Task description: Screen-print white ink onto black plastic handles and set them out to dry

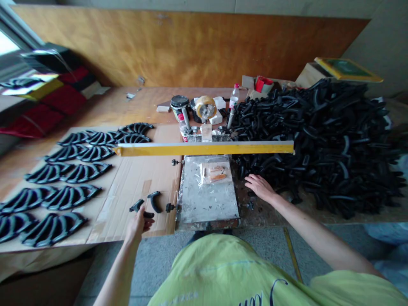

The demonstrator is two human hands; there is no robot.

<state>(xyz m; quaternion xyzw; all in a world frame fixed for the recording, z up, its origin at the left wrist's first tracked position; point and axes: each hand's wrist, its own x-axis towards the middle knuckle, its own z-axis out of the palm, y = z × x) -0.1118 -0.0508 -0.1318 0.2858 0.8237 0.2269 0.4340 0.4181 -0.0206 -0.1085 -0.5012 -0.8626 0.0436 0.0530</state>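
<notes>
My left hand (137, 224) is closed on a black curved handle-like piece (136, 205) over the cardboard, near the table's front edge. Just right of it lies another black curved piece (154, 201). My right hand (259, 187) reaches to the front left edge of a big heap of black curved pieces (312, 131). Its fingers are stretched out with nothing visible in them; whether they touch a piece I cannot tell. Between my hands sits a printing jig with a grey metal plate (208, 206), on which a clear film with orange marks (217, 173) lies.
A long yellow-edged bar (204, 148) spans the jig. Fanned rows of black pieces (54, 229) rest on the cardboard (127, 178) at left. Behind the jig stand a dark tub (179, 106), a tape roll (205, 107) and a bottle (234, 97). A yellow-framed screen (349, 69) tops the right back.
</notes>
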